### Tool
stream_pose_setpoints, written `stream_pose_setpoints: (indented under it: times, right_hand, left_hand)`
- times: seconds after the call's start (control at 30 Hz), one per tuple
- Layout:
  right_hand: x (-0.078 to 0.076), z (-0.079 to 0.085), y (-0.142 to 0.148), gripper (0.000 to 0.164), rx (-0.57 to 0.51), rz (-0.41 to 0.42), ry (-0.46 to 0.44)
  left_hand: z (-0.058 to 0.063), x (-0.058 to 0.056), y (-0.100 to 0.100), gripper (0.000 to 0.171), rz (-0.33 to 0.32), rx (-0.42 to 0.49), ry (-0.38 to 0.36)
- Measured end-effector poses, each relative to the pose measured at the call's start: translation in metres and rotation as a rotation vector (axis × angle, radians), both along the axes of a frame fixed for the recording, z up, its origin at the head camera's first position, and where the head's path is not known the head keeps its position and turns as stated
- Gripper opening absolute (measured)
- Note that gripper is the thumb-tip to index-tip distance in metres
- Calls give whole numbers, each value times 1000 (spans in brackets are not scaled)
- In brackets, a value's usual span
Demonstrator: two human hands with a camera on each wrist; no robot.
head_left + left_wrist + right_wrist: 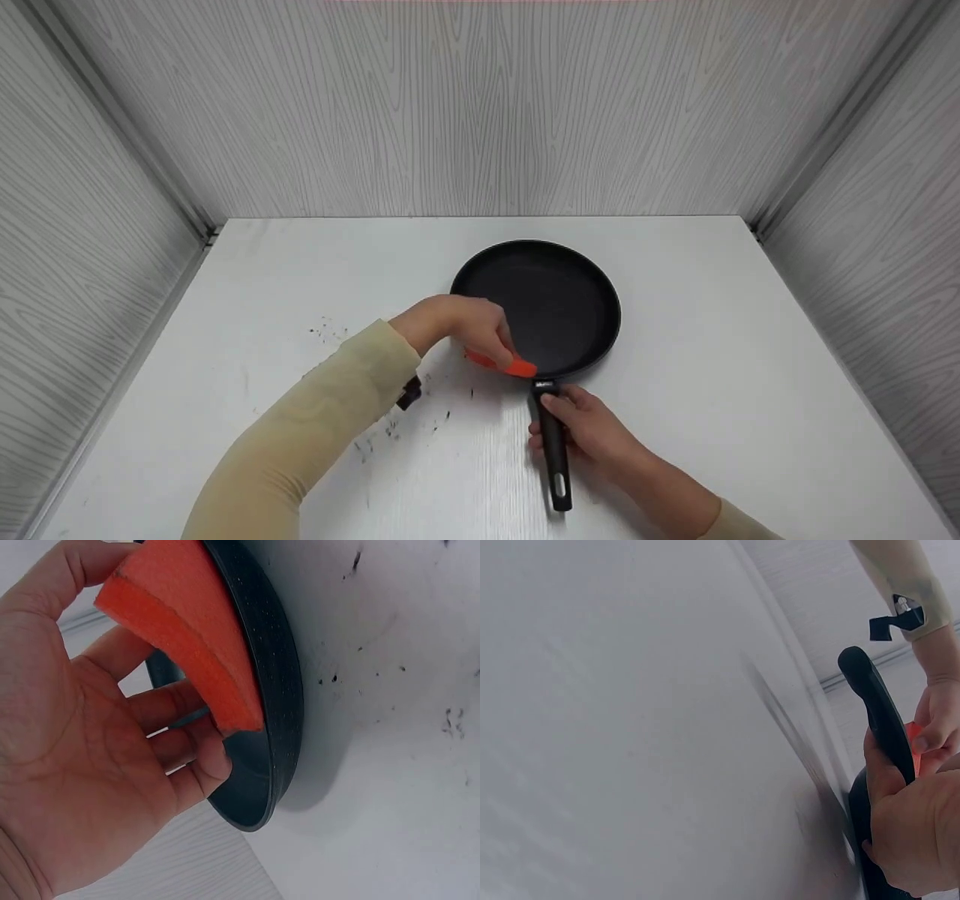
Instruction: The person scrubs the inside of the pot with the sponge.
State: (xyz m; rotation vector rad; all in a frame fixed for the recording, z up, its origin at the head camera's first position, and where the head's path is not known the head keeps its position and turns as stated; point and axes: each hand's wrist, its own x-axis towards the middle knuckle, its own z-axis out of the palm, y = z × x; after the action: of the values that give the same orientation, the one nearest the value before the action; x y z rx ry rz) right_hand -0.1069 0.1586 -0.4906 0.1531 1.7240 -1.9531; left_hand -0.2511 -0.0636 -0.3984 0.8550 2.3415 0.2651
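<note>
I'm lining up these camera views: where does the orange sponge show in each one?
Head: the orange sponge is below centre, slightly right, at the near-left edge of the dark pan.
Left wrist: upper middle, pinched by the left hand.
Right wrist: a small, partly hidden patch near the right edge, beside the black handle.
Shared landmark: the dark pan, partly visible in all three.

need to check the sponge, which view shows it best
The left wrist view: the sponge is largest and clearest there. The head view shows it partly covered by the left hand; the right wrist view, a small patch behind the handle.
</note>
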Motion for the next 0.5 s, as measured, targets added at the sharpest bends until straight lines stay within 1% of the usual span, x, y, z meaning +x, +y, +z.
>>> stream_pose_setpoints:
  times: [0.17,0.33,0.5]
  right_hand:
    - [0,1,0,52,-15,8,-12]
    - [0,1,1,58,-3,16,-16]
    - [-1,0,-1,60,5,16,-10]
  left_hand:
    - [-3,0,4,34,-9,34,-39]
    - [-5,0,9,34,-1,68,-83]
    - [-8,-1,15,34,0,118,-117]
